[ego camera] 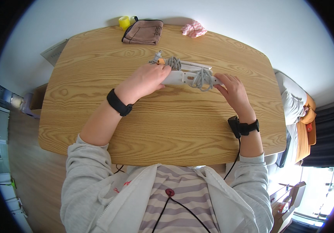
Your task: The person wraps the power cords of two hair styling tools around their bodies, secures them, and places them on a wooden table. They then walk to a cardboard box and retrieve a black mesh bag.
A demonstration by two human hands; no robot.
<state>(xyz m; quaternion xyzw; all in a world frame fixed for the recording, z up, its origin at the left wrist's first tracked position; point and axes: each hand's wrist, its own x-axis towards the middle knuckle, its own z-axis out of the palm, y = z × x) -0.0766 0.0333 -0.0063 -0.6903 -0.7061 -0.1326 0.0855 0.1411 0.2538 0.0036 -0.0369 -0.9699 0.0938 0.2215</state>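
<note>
Both hands are at a long white electrical device (174, 78), perhaps a power strip, above the far half of the wooden table. My left hand (145, 78) grips its left part and hides that end. The fingers of my right hand (232, 87) hold its right end. A loop of grey cord (202, 78) is wound round its right half. Just behind lies a second slim white piece (196, 64) with a grey cord coil (173, 63) at its left. Near my left knuckles are a grey plug (157, 56) and a small orange part (161, 61).
Along the table's (167, 125) far edge are a yellow tape roll (124, 22), a folded brown cloth (144, 32) and a crumpled pink-white cloth (194, 29). A black cable (239, 151) hangs from the black device (234, 126) at my right wrist.
</note>
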